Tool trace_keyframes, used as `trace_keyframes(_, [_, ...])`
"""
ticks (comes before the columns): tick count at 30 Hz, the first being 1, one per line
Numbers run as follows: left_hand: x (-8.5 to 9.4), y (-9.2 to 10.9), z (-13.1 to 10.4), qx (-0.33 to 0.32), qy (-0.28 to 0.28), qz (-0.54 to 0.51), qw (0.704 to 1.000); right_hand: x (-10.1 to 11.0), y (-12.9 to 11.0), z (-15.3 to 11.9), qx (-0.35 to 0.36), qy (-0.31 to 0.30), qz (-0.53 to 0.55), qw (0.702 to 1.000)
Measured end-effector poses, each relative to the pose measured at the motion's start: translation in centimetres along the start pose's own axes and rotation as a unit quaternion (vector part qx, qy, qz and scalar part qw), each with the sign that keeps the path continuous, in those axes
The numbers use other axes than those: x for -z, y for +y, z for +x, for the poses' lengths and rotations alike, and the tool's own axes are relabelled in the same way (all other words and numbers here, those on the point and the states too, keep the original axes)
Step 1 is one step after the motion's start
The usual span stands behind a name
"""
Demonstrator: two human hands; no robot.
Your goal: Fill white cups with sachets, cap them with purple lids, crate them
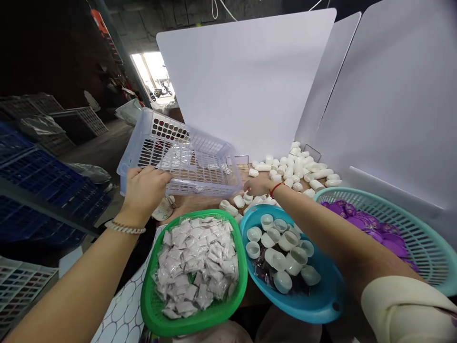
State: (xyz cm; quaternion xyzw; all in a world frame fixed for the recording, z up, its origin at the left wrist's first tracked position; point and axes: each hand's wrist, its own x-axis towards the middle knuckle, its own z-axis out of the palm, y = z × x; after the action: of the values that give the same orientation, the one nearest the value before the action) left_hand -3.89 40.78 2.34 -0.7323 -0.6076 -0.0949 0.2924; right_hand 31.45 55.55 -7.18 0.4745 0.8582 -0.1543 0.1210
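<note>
Blue crates [39, 176] stacked at left; scooter [163, 90] seen through bright doorway [153, 67]; white panels [246, 85] behind.

Right hand [257, 186]: its contact with the white caps [239, 201] was unclear.
Purple pieces [357, 222]: the right forearm [321, 228] partly hid them.
Teal basket [424, 250]: the right edge cut it off.
Scooter [164, 90]: was too small for detail.

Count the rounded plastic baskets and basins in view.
3: green basket at lower centre, blue basin just right of it, teal basket at far right. The dark background could hide others.
</note>
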Motion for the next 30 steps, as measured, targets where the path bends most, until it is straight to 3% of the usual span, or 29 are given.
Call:
trace_keyframes(6, [-0.9,0.0,0.1,0.01,-0.026,-0.012,1.0,1.1,1.9,0.1,-0.051,0.037,0.031,0.998])
trace_keyframes(16, [-2.4,2.5,2.8,0.007,-0.053,-0.048,0.997,0.8,7.3,-5.3,-0.141,0.174,0.146,0.964])
trace_keyframes(22, [-3.1,3.1,4.0,0.006,-0.054,-0.062,0.997,0.4,8.4,-7.5,-0.157,0.216,0.18,0.947])
trace_keyframes(30, [-3.8,3.7,3.6,0.011,-0.069,-0.097,0.993,0.4,8.3,-8.0,-0.15,0.216,0.189,0.946])
